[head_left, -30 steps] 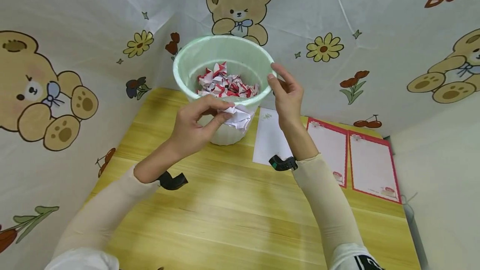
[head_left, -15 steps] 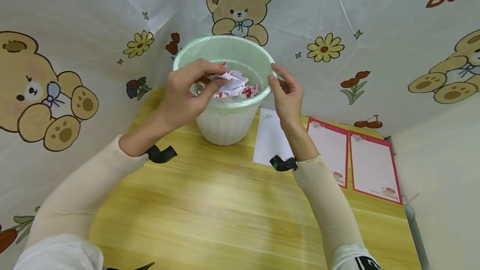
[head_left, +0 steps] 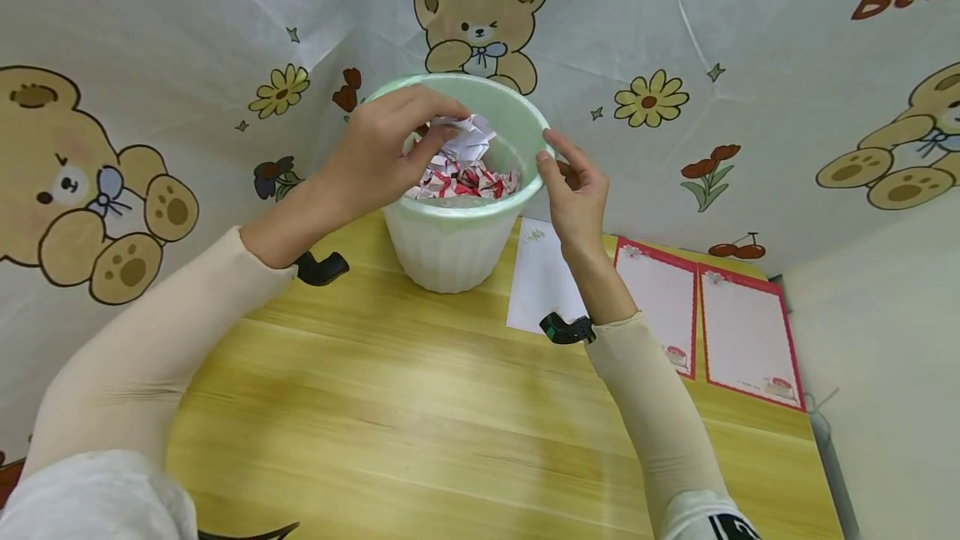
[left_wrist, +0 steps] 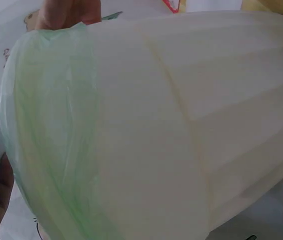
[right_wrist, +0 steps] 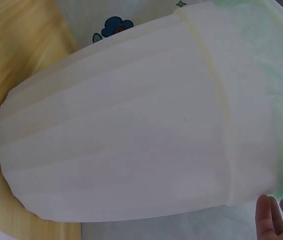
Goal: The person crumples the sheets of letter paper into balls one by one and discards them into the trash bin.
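A white ribbed trash bin (head_left: 450, 252) stands upright, a pale green plastic bag (left_wrist: 56, 100) folded over its rim. Inside lie several crumpled papers with red and white markings (head_left: 468, 182). Between thumb and fingers, my left hand (head_left: 390, 140) pinches a crumpled white paper ball (head_left: 474, 140), held over the bin's mouth above the other papers. That hand shows at the left edge of the left wrist view. On the opposite side, my right hand (head_left: 579, 198) pinches the bin's rim, thumb and fingers at the bagged edge. Its fingertips (right_wrist: 263, 207) appear low in the right wrist view.
To the right on the wooden table (head_left: 450, 423) lie a white sheet (head_left: 543, 282) and two red-bordered sheets, one (head_left: 750, 336) farther right and one (head_left: 667, 290) partly behind the right forearm. A bear-printed cloth (head_left: 585, 7) hangs right behind the bin.
My left hand has carried the paper ball from in front of the bin up over the rim, then farther back above its mouth. The right hand has stayed at the rim.
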Demonstrator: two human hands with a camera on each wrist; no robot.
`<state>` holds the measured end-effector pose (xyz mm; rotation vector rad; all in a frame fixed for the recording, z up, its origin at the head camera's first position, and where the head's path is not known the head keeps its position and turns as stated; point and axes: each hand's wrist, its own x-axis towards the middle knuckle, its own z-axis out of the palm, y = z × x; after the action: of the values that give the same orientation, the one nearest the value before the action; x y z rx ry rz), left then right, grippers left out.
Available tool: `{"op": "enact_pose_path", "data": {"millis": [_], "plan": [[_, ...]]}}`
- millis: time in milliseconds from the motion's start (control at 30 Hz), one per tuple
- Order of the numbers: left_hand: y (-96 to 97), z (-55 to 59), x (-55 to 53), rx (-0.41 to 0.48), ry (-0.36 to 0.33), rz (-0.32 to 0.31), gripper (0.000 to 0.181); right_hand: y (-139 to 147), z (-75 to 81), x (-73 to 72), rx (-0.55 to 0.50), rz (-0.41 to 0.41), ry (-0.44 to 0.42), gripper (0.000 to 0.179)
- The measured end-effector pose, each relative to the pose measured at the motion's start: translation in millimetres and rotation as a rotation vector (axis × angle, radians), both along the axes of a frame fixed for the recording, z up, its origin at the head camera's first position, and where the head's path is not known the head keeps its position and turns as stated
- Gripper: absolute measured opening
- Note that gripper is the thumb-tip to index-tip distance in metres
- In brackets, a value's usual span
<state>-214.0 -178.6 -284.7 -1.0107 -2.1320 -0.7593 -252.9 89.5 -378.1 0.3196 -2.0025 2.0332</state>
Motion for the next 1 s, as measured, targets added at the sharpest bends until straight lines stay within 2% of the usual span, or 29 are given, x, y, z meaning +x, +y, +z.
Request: {"op": "enact_pose_path", "data": {"millis": [167, 333, 467, 633, 1000], "plan": [[1.0, -1.1, -14.2, -0.044, -0.124, 0.027, 0.016, 0.9, -1.2, -0.5, 0.004, 0.001, 0.004, 0.036], [0.3, -2.8, -20.2, -0.121, -0.166, 0.063, 0.018, 1.0, -1.1, 0.5, 0.017, 0.006, 0.004, 0.037], [-1.2, -1.7, -21.1, -0.148, -0.193, 0.099, 0.02, 1.1, 0.5, 1.7, 0.02, 0.006, 0.01, 0.038], [-2.8, -0.1, -20.7, -0.14, -0.232, 0.138, 0.022, 1.7, 0.6, 1.5, 0.021, 0.007, 0.011, 0.038], [-6.8, -3.5, -14.0, -0.121, -0.23, 0.127, 0.019, 1.6, 0.4, 2.0, 0.036, 0.002, 0.025, 0.038]]}}
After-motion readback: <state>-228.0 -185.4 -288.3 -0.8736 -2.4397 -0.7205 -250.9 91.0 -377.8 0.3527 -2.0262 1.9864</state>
